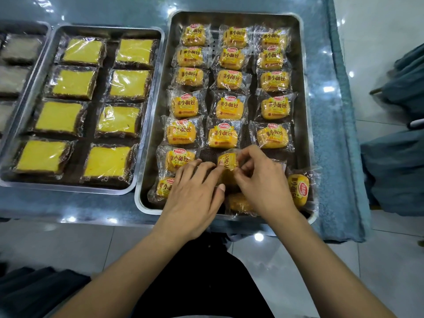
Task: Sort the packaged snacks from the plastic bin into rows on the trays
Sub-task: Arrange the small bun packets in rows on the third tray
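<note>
While your left hand (195,193) and right hand (263,187) pinch one packet (227,162) reading 小面包 above the near end of the steel tray (229,14), rows (229,107) there carry the same label. The tray stands on a glossy blue table (91,10), above pale floor tiles (68,244).

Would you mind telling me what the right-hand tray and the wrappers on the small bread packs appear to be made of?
The right tray looks like stainless steel with a brushed, semi-glossy finish: it is grey and softly reflective, with a rolled rim. The wrappers, as on this bread pack, seem to be thin, glossy clear plastic film: crinkled, glinting and printed, with the bread showing through.
</note>
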Demonstrator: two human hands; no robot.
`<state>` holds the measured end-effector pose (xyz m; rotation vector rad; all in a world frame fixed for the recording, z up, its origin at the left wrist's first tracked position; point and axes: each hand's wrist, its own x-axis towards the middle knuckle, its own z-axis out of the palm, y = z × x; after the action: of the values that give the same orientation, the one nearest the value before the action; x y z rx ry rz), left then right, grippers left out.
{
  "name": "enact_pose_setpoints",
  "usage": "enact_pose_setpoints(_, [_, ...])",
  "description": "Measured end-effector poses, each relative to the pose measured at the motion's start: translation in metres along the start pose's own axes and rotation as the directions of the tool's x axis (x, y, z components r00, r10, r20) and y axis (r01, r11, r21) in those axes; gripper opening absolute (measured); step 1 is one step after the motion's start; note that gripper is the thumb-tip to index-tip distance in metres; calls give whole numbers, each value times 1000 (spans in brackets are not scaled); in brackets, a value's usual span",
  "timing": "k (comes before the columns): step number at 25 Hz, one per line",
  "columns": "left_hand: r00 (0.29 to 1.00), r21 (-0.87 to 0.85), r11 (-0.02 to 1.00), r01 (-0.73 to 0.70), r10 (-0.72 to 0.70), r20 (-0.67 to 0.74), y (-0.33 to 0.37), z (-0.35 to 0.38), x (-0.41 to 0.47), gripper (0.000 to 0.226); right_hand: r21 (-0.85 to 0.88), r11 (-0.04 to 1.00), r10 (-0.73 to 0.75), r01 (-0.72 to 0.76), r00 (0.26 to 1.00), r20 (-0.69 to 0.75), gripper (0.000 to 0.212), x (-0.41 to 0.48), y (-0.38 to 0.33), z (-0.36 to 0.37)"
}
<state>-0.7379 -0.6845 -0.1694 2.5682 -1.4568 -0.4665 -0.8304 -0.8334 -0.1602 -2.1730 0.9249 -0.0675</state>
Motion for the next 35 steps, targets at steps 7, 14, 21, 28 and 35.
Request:
enact_pose_setpoints(7, [994,77,997,-28,20,105,5,8,-9,56,-308,934,-211,181,975,-67,18,-6,19,10])
enact_pose_setpoints(14, [983,156,985,-71,42,176,7,14,-9,68,-465,809,-305,359,933,189,46,1,43,5])
enact_pose_setpoints(21, [989,310,949,-55,10,146,4,11,3,61,-485,820,-299,305,950,91,43,-27,38,13])
enact_pose_setpoints(28, [989,312,950,-23,-24,146,-6,15,7,67,-513,799,-274,314,949,155,56,-23,33,22])
enact_pose_setpoints(35, [988,150,985,-80,58,147,-1,-1,-6,67,-363,888,-288,282,957,37,49,-40,56,-17])
